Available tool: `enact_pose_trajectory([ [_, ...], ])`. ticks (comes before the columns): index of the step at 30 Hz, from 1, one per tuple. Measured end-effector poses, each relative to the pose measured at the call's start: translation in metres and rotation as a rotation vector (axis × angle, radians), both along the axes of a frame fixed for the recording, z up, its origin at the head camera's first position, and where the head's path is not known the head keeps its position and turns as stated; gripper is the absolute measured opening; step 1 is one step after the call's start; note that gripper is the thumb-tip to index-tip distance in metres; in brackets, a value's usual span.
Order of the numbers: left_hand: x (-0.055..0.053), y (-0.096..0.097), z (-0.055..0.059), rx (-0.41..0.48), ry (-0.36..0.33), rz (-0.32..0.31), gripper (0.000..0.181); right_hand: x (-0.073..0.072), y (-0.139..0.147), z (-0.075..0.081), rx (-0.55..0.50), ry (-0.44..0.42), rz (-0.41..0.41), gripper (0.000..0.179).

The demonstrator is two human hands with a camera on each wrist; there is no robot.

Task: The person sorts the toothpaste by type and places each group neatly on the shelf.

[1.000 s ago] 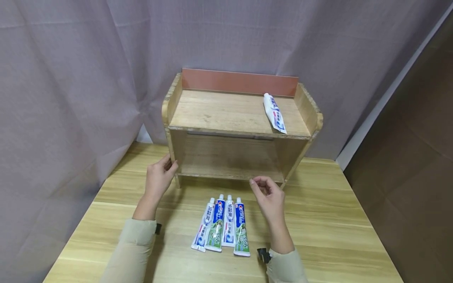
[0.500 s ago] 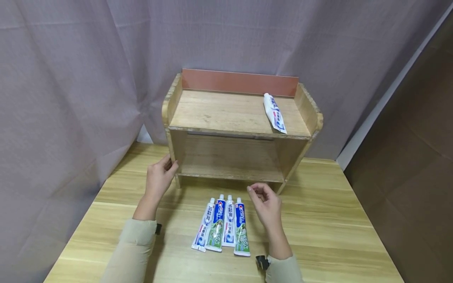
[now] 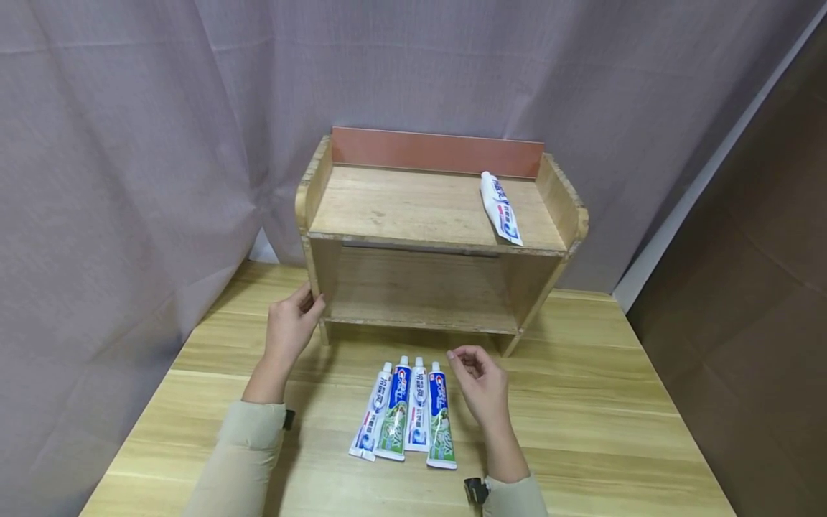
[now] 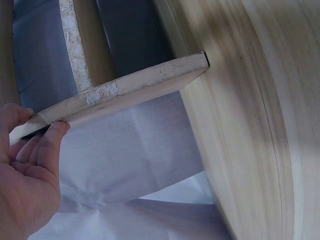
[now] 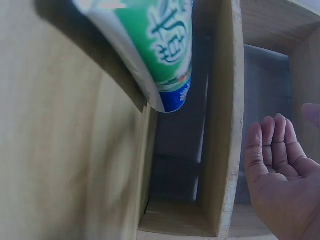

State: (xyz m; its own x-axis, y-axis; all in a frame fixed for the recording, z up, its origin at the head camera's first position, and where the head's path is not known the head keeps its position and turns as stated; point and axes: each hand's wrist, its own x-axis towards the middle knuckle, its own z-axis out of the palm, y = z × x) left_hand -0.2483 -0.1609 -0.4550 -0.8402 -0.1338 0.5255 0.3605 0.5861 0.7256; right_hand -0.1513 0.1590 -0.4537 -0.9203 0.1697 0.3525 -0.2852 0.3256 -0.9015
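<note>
At the left of a small two-tier wooden shelf (image 3: 400,205), my left hand (image 3: 292,330) grips the front edge of its side panel (image 4: 130,85) between thumb and fingers. My right hand (image 3: 483,384) hovers just right of a blue-and-green toothpaste tube (image 3: 441,420), fingers loosely bent and holding nothing. That tube lies in a row with a white-and-blue tube (image 3: 418,409), another blue-and-green tube (image 3: 395,413) and a white tube (image 3: 372,416) at the left end, all caps toward the shelf. One more white toothpaste tube (image 3: 500,210) lies on the upper tier, right side.
A reddish-brown strip (image 3: 439,151) stands along the back of the upper tier. Grey curtain (image 3: 413,64) hangs behind the shelf, and a dark brown panel (image 3: 743,287) borders the right. The wood-grain table (image 3: 594,402) extends to both sides of the arms.
My right hand has drawn back from the shelf's lower front edge, down and slightly left, toward the row of tubes. The left hand keeps its grip on the side panel.
</note>
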Motion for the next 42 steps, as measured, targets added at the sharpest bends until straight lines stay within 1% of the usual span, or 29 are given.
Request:
enact_pose_trajectory([
  [6, 0.0, 0.001, 0.001, 0.002, -0.002, -0.006, 0.032, 0.0, -0.001, -0.004, 0.029, -0.048, -0.002, 0.012],
  [13, 0.001, 0.003, 0.002, 0.002, -0.005, -0.01, 0.032, -0.015, 0.007, -0.043, 0.019, -0.116, 0.013, 0.014],
  [16, 0.001, 0.003, 0.002, 0.004, -0.005, -0.01, 0.032, -0.016, 0.009, -0.05, 0.041, -0.148, 0.023, 0.014],
  [20, 0.0, 0.003, 0.002, 0.005, 0.003, -0.009, 0.032, -0.017, 0.011, -0.054, 0.107, -0.23, 0.039, 0.016],
  [21, 0.0, 0.003, 0.001, 0.006, 0.005, -0.011, 0.032, -0.017, 0.011, -0.056, 0.133, -0.263, 0.04, 0.018],
  [26, 0.0, 0.002, 0.0, 0.013, 0.003, -0.023, 0.033, -0.016, 0.013, -0.062, 0.239, -0.415, 0.049, 0.034],
  [28, 0.0, 0.002, -0.001, 0.016, -0.003, -0.026, 0.033, -0.014, 0.013, -0.065, 0.261, -0.466, 0.06, 0.04],
  [31, 0.002, 0.0, -0.001, 0.018, -0.007, -0.027, 0.033, -0.012, 0.013, -0.068, 0.279, -0.494, 0.088, 0.045],
  [34, 0.002, 0.0, 0.0, 0.016, -0.006, -0.021, 0.034, -0.011, 0.014, -0.07, 0.306, -0.489, 0.111, 0.045],
  [37, 0.002, 0.0, 0.001, 0.011, -0.007, -0.016, 0.034, -0.011, 0.015, -0.07, 0.343, -0.495, 0.112, 0.043],
  [42, 0.001, 0.001, 0.001, 0.013, -0.005, -0.012, 0.033, -0.011, 0.015, -0.068, 0.404, -0.536, 0.116, 0.041],
])
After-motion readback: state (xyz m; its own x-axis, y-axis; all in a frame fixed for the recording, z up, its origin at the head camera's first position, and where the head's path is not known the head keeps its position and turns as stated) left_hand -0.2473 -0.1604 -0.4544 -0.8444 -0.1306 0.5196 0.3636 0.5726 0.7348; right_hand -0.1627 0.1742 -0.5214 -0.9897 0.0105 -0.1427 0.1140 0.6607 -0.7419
